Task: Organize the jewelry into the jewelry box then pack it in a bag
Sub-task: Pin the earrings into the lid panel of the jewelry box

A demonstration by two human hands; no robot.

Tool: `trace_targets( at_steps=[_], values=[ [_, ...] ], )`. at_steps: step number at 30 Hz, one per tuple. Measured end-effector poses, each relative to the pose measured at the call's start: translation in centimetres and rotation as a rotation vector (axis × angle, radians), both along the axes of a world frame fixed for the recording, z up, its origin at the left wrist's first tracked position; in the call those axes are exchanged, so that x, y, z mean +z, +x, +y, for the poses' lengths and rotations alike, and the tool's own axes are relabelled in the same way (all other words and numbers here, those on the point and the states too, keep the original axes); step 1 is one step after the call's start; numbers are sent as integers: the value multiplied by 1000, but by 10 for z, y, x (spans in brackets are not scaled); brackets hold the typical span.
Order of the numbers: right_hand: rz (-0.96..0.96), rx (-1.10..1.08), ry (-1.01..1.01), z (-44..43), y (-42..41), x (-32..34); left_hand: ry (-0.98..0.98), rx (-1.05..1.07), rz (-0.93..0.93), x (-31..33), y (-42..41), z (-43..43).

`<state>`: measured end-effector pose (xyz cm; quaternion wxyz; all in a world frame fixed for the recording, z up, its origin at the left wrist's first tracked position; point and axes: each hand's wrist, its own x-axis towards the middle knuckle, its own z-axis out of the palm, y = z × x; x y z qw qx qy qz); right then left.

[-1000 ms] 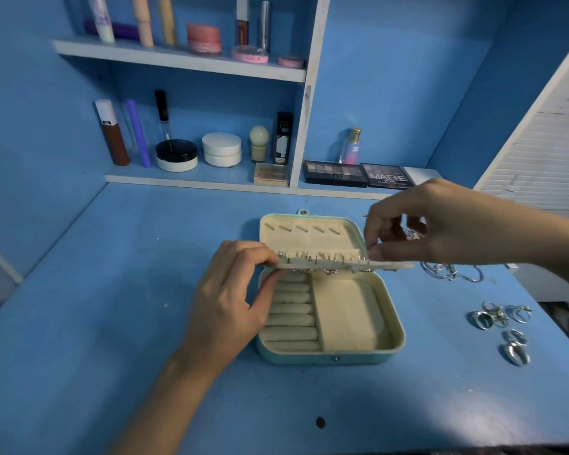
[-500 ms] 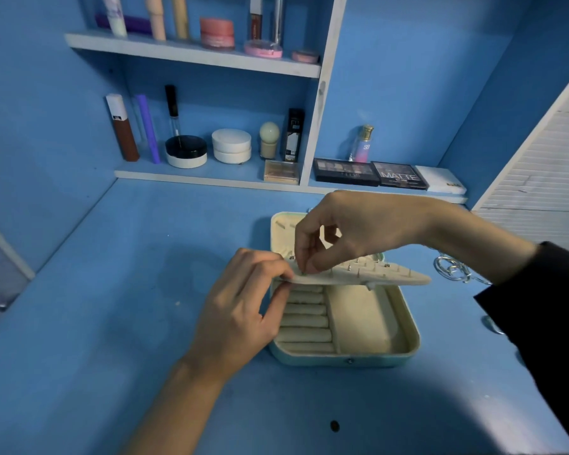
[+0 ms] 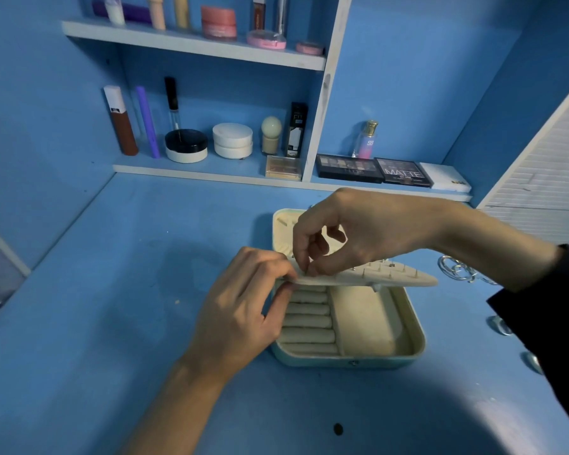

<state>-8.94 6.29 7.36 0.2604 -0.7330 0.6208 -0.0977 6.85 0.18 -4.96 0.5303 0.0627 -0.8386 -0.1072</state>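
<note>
A light teal jewelry box [image 3: 349, 358] lies open on the blue desk, with cream ring rolls [image 3: 309, 320] and an empty side compartment inside. Across its middle a cream earring panel [image 3: 395, 277] is held level, with several stud posts sticking up from it. My left hand [image 3: 243, 310] pinches the panel's left end. My right hand [image 3: 352, 231] reaches over the box and pinches something small at the panel's left part; the item itself is hidden by the fingertips. Silver rings [image 3: 457, 269] lie on the desk to the right, partly behind my right sleeve.
Shelves at the back carry cosmetics: bottles, jars, a black tube box [image 3: 297, 129] and eyeshadow palettes [image 3: 372, 169]. A white slatted panel [image 3: 546, 172] stands at the right. More silver pieces [image 3: 500, 325] lie near the right desk edge. A dark spot [image 3: 338, 429] marks the desk front.
My right hand left the panel's right end and crossed to its left part, where it now pinches. The camera view shifted right and closer. My left hand kept its hold.
</note>
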Motion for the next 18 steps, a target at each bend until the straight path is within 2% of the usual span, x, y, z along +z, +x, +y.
trace_targets(
  at_steps=[12, 18],
  values=[
    [122, 21, 44, -11, 9, 6, -36, -7, -6, -1, 1, 1],
    [151, -51, 55, -10, 16, 8, -21, -17, -6, -2, 1, 0]
  ],
)
